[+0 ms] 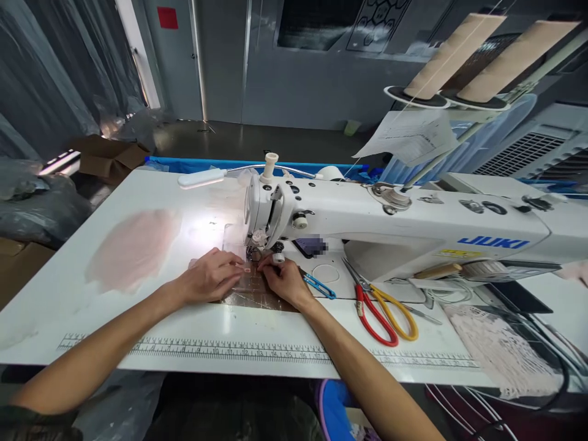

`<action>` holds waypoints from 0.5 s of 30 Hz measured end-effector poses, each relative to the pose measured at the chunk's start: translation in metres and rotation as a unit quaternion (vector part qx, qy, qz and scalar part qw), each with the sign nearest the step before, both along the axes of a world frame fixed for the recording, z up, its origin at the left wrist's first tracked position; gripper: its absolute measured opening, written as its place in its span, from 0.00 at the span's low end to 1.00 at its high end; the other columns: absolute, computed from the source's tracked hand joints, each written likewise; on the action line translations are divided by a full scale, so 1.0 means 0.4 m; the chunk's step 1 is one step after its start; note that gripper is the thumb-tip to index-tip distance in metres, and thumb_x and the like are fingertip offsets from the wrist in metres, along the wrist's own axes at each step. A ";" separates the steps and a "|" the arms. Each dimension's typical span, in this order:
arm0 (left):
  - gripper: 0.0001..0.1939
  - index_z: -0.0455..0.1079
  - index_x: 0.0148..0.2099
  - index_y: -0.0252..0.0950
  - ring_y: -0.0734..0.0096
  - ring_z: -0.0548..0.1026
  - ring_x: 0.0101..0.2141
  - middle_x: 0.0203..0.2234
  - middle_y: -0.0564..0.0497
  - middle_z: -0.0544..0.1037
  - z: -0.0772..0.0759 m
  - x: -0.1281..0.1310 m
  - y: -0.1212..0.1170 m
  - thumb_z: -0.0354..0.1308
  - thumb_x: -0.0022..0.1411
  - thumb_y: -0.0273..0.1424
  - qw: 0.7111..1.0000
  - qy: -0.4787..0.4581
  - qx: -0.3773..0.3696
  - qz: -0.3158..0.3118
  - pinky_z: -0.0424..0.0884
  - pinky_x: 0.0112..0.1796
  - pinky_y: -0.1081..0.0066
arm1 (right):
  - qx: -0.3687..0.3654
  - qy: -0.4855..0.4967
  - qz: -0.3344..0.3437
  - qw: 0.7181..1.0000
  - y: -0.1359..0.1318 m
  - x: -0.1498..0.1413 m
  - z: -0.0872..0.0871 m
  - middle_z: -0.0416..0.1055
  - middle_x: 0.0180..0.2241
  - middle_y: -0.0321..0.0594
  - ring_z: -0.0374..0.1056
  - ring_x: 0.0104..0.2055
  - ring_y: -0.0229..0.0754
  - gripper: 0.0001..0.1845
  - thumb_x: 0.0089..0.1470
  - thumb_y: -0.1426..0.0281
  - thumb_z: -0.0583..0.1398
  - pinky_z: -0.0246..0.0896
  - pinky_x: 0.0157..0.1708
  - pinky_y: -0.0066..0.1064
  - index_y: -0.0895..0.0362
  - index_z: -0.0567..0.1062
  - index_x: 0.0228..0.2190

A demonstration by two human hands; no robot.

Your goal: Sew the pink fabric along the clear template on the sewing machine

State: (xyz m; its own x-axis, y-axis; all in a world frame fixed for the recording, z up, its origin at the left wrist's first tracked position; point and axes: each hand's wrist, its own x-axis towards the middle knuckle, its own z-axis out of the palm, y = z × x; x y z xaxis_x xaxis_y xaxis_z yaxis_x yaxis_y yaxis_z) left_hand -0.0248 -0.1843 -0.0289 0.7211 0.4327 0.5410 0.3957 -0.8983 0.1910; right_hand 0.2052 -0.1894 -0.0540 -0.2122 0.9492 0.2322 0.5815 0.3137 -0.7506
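Observation:
My left hand (214,275) rests left of the sewing machine's needle area, its bent fingers close together at a small piece of pale pink fabric (247,268). Part of the fabric lies hidden under the fingers. To the right of the needle, my right hand (285,280) has thumb and forefinger pinched close to the presser foot (252,252); whatever is between them is too small to make out. Both hands are over a brown, shiny taped plate (260,297). The white sewing machine (331,208) stands behind them, its lamp lighting the bed.
Blue thread snips (319,285) lie beside my right wrist. Scissors with red and yellow handles (383,309) are farther right, near pale lace fabric (505,349). A ruler strip (220,350) runs along the front of the white table (151,312). Thread cones (454,55) stand overhead.

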 end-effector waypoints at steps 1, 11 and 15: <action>0.10 0.73 0.44 0.31 0.65 0.77 0.39 0.40 0.42 0.78 0.004 -0.002 0.001 0.50 0.68 0.24 1.000 -0.014 0.010 0.011 0.74 0.38 0.64 | 0.001 0.007 -0.008 1.000 0.000 0.000 -0.003 0.77 0.31 0.38 0.72 0.35 0.43 0.11 0.52 0.73 0.53 0.67 0.40 0.35 0.54 0.76 0.27; 0.12 0.71 0.48 0.32 0.64 0.75 0.45 0.43 0.43 0.77 -0.019 -0.002 0.002 0.50 0.65 0.24 0.996 0.015 -0.080 -0.031 0.74 0.47 0.59 | 0.010 -0.050 0.052 0.997 -0.015 0.001 0.010 0.75 0.42 0.42 0.71 0.43 0.45 0.18 0.56 0.71 0.53 0.67 0.45 0.38 0.51 0.79 0.42; 0.09 0.73 0.44 0.31 0.64 0.76 0.43 0.41 0.44 0.78 -0.034 0.004 0.011 0.51 0.67 0.26 0.995 0.019 -0.088 -0.037 0.74 0.46 0.61 | 0.043 -0.124 0.085 0.988 -0.023 0.001 0.012 0.71 0.46 0.45 0.71 0.43 0.46 0.20 0.59 0.69 0.52 0.68 0.44 0.40 0.50 0.79 0.47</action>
